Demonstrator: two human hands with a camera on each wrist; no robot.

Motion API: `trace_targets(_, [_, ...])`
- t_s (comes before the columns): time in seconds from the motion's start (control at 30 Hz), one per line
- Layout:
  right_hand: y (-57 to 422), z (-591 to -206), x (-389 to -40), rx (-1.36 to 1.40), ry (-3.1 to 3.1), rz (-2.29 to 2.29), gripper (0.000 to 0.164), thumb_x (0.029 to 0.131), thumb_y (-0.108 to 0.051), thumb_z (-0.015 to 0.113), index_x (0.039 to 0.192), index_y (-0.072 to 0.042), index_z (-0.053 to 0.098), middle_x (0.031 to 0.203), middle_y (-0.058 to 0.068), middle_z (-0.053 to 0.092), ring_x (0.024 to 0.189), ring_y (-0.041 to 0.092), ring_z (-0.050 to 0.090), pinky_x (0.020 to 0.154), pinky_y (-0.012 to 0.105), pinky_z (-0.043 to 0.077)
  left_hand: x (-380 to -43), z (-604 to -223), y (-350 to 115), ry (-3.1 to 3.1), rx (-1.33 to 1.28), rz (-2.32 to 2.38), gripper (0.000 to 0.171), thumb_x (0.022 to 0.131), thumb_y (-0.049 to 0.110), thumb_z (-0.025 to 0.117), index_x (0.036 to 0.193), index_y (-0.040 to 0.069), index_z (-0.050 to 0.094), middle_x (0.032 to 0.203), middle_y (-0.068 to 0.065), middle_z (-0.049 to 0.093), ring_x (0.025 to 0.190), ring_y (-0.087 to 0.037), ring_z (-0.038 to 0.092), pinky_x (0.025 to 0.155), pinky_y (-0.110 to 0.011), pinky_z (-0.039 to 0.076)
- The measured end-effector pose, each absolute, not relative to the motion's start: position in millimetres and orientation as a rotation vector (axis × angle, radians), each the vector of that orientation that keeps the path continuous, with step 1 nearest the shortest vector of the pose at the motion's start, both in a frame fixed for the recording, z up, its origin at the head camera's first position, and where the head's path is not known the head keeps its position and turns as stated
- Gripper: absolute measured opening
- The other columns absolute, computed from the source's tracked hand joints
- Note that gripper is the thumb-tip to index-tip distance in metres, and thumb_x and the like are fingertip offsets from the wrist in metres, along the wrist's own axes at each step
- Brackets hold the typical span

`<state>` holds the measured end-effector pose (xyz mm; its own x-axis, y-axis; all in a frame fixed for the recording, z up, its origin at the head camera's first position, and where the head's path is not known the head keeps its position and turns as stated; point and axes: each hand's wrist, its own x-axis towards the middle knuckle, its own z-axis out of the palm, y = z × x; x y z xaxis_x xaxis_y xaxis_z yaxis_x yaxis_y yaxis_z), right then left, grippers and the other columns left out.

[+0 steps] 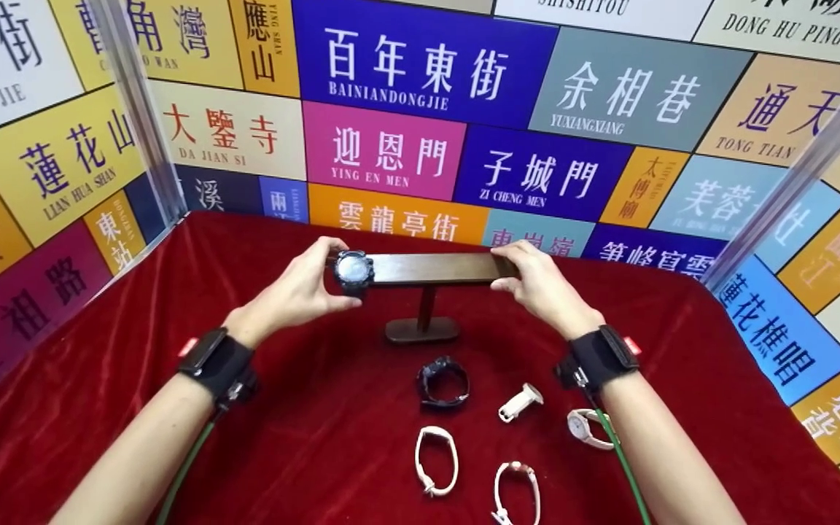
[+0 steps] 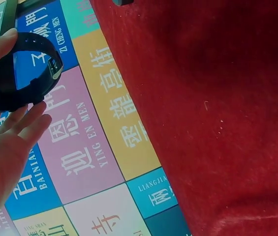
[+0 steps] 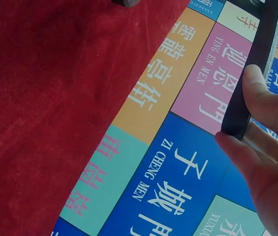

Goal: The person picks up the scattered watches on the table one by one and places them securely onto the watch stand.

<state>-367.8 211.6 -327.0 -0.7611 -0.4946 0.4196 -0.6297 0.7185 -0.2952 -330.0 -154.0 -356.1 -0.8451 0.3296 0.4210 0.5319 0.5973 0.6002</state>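
Note:
A brown T-shaped watch stand [image 1: 434,268] stands at the back of the cloth, its bar level. At the bar's left end sits a black digital watch [image 1: 354,269], face toward me. My left hand [image 1: 308,284] holds that watch between thumb and fingers. In the left wrist view the black watch [image 2: 30,91] hangs as a buckled loop around the bar, with the thumb above and fingertips below. My right hand [image 1: 537,281] grips the bar's bare right end; in the right wrist view the thumb and fingers of the right hand [image 3: 271,132] pinch the bar [image 3: 252,78].
In front of the stand's base [image 1: 422,329] lie a dark watch [image 1: 443,382], a small white watch [image 1: 520,402], a cream watch [image 1: 590,429] and two white-strapped ones [image 1: 436,462] [image 1: 516,490]. Red velvet cloth [image 1: 303,437] covers the table. Colourful sign-covered panels [image 1: 391,146] enclose the back and sides.

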Motion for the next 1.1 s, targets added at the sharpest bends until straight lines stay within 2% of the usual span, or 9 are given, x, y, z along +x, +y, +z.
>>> trace_targets(0.33, [209, -329, -364, 0.875, -2.586, 0.603, 0.048, 0.088, -0.012, 0.075, 0.13, 0.006, 0.06, 0.124, 0.022, 0.063, 0.118, 0.036, 0.061, 0.104, 0.045, 0.051, -338, -348, -126, -2.606, -0.769, -1.028, 0.071, 0.076, 0.022, 0.089, 0.127, -0.001, 0.044, 0.124, -0.021, 0.063, 0.114, -0.032, 0.063, 0.107, -0.043, 0.05])
trace_targets(0.43, [209, -329, -364, 0.87, -2.584, 0.589, 0.048, 0.088, -0.012, 0.076, 0.13, 0.006, 0.061, 0.123, 0.022, 0.063, 0.118, 0.036, 0.061, 0.105, 0.045, 0.051, -339, -342, -119, -2.649, -0.768, -0.888, 0.071, 0.076, 0.028, 0.089, 0.124, 0.0, 0.045, 0.123, -0.018, 0.065, 0.115, -0.032, 0.064, 0.114, -0.051, 0.042])
trace_targets(0.6, [210, -330, -364, 0.862, -2.567, 0.596, 0.047, 0.088, -0.012, 0.076, 0.128, 0.006, 0.062, 0.122, 0.022, 0.063, 0.118, 0.037, 0.061, 0.105, 0.044, 0.051, -342, -336, -105, -2.726, -0.745, -0.688, 0.072, 0.076, 0.039, 0.087, 0.124, 0.004, 0.046, 0.125, -0.013, 0.064, 0.124, -0.029, 0.061, 0.121, -0.067, 0.021])
trace_targets(0.9, [209, -332, -363, 0.858, -2.559, 0.59, 0.047, 0.088, -0.012, 0.076, 0.128, 0.007, 0.062, 0.122, 0.022, 0.064, 0.118, 0.036, 0.061, 0.105, 0.044, 0.051, -349, -333, -74, -2.767, -0.708, -0.558, 0.079, 0.075, 0.044, 0.087, 0.128, 0.005, 0.044, 0.128, -0.011, 0.064, 0.125, -0.03, 0.061, 0.12, -0.073, 0.007])
trace_targets(1.1, [212, -332, -361, 0.843, -2.562, 0.58, 0.046, 0.088, -0.012, 0.075, 0.129, 0.006, 0.061, 0.122, 0.022, 0.063, 0.118, 0.036, 0.061, 0.105, 0.044, 0.051, -352, -333, -63, -2.775, -0.686, -0.53, 0.08, 0.076, 0.046, 0.086, 0.131, 0.006, 0.043, 0.13, -0.011, 0.065, 0.125, -0.029, 0.062, 0.12, -0.073, 0.006])
